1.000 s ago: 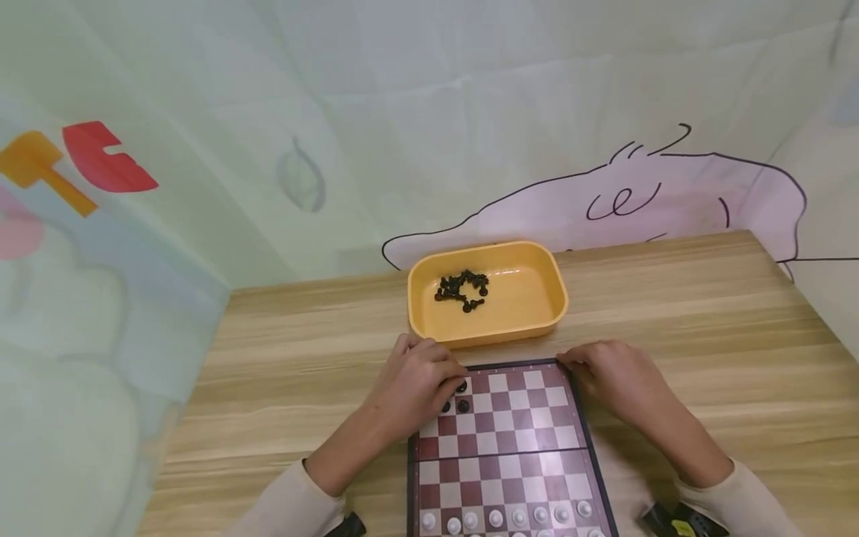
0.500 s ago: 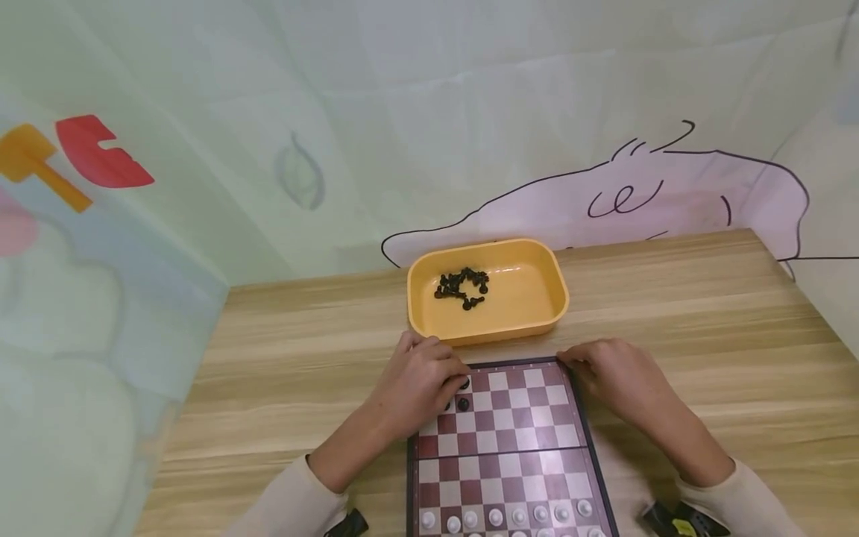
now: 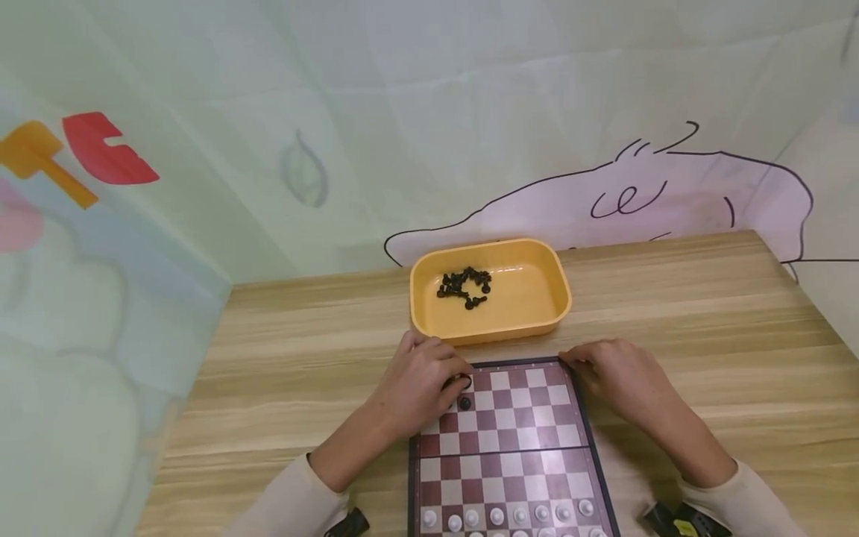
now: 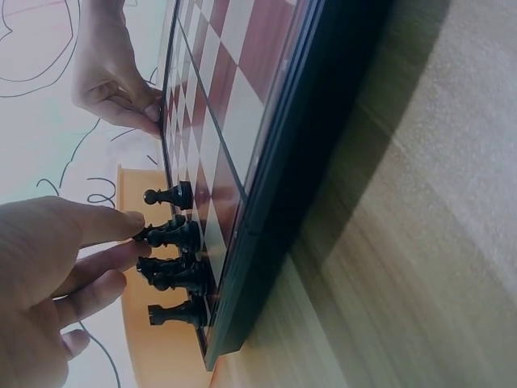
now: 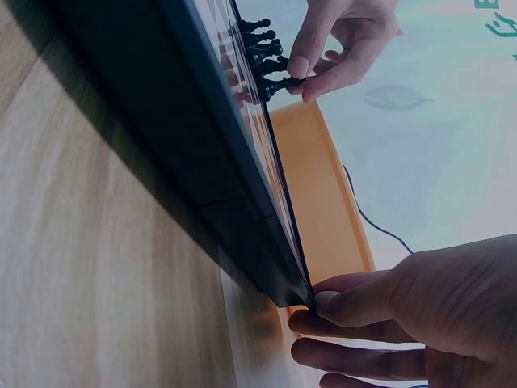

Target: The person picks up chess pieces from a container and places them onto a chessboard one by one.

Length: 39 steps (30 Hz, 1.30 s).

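On the wooden table lies a chessboard (image 3: 499, 421). At its far left corner my left hand (image 3: 417, 384) pinches the top of a black chess piece (image 5: 279, 87) between thumb and index finger; its exact kind is unclear. The piece stands at the board surface. Beside it are a black pawn (image 4: 171, 196), a rook (image 4: 179, 313) and other black pieces, partly hidden by the hand in the head view. My right hand (image 3: 620, 379) grips the board's far right corner with thumb and fingers. White chess pieces (image 3: 496, 515) stand in rows at the near end.
Just behind the board sits a yellow tray (image 3: 530, 321), with several black chess pieces (image 3: 463, 286) lying in its left part. The wooden table (image 3: 295, 328) meets a printed wall cloth (image 3: 376, 134) at the back and left.
My left hand has shifted very slightly right with the pinched chess piece. The right hand keeps its grip on the board corner. The head view has also shifted a little.
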### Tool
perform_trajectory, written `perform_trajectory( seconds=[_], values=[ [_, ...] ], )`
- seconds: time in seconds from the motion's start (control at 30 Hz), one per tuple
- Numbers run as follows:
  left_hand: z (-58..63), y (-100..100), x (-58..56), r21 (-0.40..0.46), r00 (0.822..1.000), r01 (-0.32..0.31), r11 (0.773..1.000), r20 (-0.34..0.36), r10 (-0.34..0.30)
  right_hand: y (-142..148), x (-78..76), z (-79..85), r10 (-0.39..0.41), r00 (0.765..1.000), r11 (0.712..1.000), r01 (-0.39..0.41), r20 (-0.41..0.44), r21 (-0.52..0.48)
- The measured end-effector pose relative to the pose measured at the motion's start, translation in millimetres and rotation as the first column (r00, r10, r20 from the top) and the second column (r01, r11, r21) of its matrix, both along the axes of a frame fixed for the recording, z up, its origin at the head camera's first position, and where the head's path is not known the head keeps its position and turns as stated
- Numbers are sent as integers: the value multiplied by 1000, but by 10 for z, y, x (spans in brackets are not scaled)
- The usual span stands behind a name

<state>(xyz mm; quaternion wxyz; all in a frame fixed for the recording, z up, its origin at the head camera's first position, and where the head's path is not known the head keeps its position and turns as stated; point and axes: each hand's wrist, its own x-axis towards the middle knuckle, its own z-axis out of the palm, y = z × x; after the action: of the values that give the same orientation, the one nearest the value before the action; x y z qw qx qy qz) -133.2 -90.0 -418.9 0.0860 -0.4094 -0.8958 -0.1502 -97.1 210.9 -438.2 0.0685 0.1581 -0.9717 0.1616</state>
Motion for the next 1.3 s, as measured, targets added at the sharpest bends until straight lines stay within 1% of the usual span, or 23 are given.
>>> perform_trajectory(
  seconds=[0.17, 0.3, 0.4, 0.57, 0.77, 0.93, 1.03, 1.17, 1.3],
  values=[
    [35, -4, -2, 19, 1000, -5, 1000, -2, 5, 0, -3, -1, 2, 1000, 1000, -2, 3, -2],
    [74, -1, -14, 28, 1000, -8, 1000, -20, 8, 15, 4, -14, -1, 1000, 1000, 1, -5, -4],
    [119, 2, -43, 26, 999, -6, 1000, -43, 7, 32, 7, -26, -1, 1000, 1000, 1, -17, -9],
    [206, -8, -133, 43, 996, -7, 999, -86, 11, 37, 12, -17, -6, 1000, 1000, 6, -18, -14],
    [294, -56, -266, 48, 990, -39, 998, -131, 45, 26, 10, -16, -3, 1000, 1000, 3, -14, -12],
    [344, -80, -361, 72, 990, -36, 997, -136, 45, 24, -3, -17, -1, 1000, 1000, 1, -15, -7],
    [365, -85, -412, 63, 990, -42, 997, -134, 50, 21, -8, -17, -2, 1000, 1000, 2, -16, -7],
    [372, -92, -485, 42, 991, -51, 998, -119, 56, 17, -13, -14, -4, 1000, 1000, 4, -18, -8],
    [350, -110, -564, 46, 991, -58, 997, -115, 63, 14, 3, -25, -5, 1000, 1000, 5, -11, -9]
  ],
)
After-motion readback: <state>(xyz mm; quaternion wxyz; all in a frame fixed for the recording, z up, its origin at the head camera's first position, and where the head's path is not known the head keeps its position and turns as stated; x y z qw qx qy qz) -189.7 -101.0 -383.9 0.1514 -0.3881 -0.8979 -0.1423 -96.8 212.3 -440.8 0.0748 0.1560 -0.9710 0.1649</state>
